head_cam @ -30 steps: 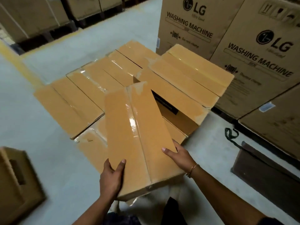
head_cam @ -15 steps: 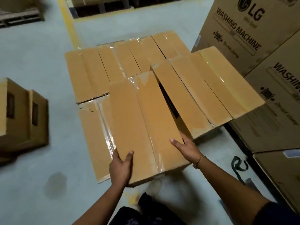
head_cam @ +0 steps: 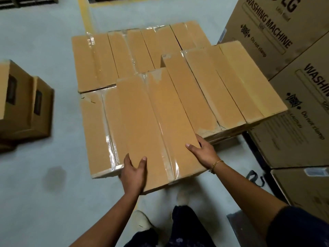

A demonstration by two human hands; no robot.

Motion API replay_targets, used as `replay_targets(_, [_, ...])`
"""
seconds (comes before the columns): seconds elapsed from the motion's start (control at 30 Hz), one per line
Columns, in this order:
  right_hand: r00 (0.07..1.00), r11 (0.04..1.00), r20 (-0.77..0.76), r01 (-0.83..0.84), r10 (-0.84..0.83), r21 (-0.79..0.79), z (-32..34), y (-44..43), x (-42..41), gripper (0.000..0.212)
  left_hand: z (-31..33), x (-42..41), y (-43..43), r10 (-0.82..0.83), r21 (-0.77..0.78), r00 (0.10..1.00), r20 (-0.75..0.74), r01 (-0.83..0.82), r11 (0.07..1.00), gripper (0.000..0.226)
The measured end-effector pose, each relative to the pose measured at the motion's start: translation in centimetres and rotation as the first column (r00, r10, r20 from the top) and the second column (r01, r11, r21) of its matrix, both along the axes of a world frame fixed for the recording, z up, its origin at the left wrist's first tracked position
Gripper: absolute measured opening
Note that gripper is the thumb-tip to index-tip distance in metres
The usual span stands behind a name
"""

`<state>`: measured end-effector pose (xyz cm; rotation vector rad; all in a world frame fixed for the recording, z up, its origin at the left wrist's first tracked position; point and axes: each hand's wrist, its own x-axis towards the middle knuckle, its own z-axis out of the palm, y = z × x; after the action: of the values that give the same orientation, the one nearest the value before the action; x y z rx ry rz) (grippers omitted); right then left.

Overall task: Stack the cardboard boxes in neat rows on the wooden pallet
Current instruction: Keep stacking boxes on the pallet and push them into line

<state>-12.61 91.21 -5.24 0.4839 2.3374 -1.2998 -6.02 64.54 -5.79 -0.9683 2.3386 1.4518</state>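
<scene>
Over the lower boxes (head_cam: 94, 59), just left of the higher boxes (head_cam: 231, 82), my left hand (head_cam: 133, 172) and right hand (head_cam: 203, 154) each clasp a near corner of one long taped box (head_cam: 160, 122), thumbs on top.

Carrier: pale grey-green concrete floor (head_cam: 44, 202). Places are read from the grip on the near end of the tan oblong cardboard box (head_cam: 160, 122).

1. Block of tan tape-sealed cardboard boxes (head_cam: 94, 59), under and beyond the grip; its support is hidden.
2. 2 brown cardboard boxes with dark side labels (head_cam: 23, 102), well left of the grip, side by side and touching.
3. Yellow painted line (head_cam: 85, 16), far beyond the grip.
4. Dark round stain (head_cam: 54, 177), left of the grip.
5. Large brown printed "WASHING MACHINE" cartons (head_cam: 302, 136), stacked right of the grip.
6. Dark looped strap (head_cam: 254, 177), near, right of the grip.
7. 2 pale shoes (head_cam: 142, 221), nearer than the grip.
</scene>
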Motion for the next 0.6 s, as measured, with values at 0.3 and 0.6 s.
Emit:
replay_targets(0.3, [0.967, 0.948, -0.066, -0.226, 0.246, 0.225, -3.2, 4.2, -2.9, 0.06, -1.7, -0.7, 5.0, 0.087, -0.068, 0.996, 0.021, -0.085, 0.994, 0.075])
replay_targets(0.6, [0.923, 0.778, -0.021, -0.312, 0.385, 0.544, -5.6, 4.0, -4.9, 0.07, -4.5, -2.6, 5.0, 0.054, -0.084, 0.997, 0.048, -0.05, 0.995, 0.073])
